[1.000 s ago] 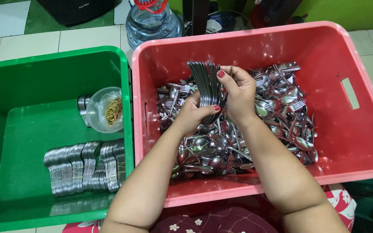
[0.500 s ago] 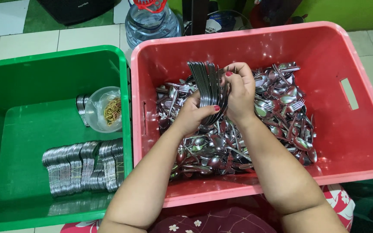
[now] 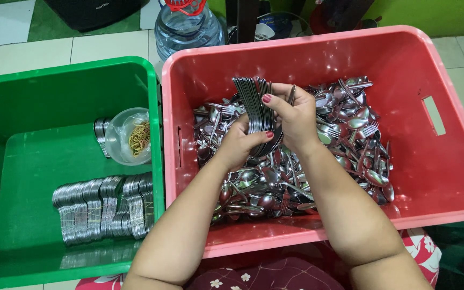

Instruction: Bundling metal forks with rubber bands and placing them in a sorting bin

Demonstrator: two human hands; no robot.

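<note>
**Both hands on 1 cutlery stack, over red bin**

Your left hand (image 3: 240, 145) is closed round the lower part of the stack (image 3: 254, 104), thumb across the front. Your right hand (image 3: 295, 119) grips the same stack from the right side, thumb pressed on its upper face, fingers curled shut behind. Neither hand is apart from it; both are clamped on it.

Stack: approx. upright, handles fanned toward the bin's back wall, pieces nested tight. It sits above the pile (image 3: 296, 166), near the bin's centre, slightly left. Whether its lower end touches the pile, can't tell; your hands cover that part.

Red bin (image 3: 436, 177): loose spoons & forks spread over the floor, thickest at centre and right. Bare floor shows along the right wall and front edge. A slot handle is cut in the right wall.

Green bin (image 3: 28, 161), touching the red bin's left wall: 1 row of bundles (image 3: 103, 207) lying on the floor, front half. Behind them, a clear bowl (image 3: 129, 135) w/ yellowish bands inside, and 1 more bundle just beside its left rim.

Beyond the bins: water jug (image 3: 188, 29) w/ red cap on tiled floor, just behind the gap between the 2 bins. Floral cloth (image 3: 264, 274) lies under your forearms at the frame's bottom edge.
</note>
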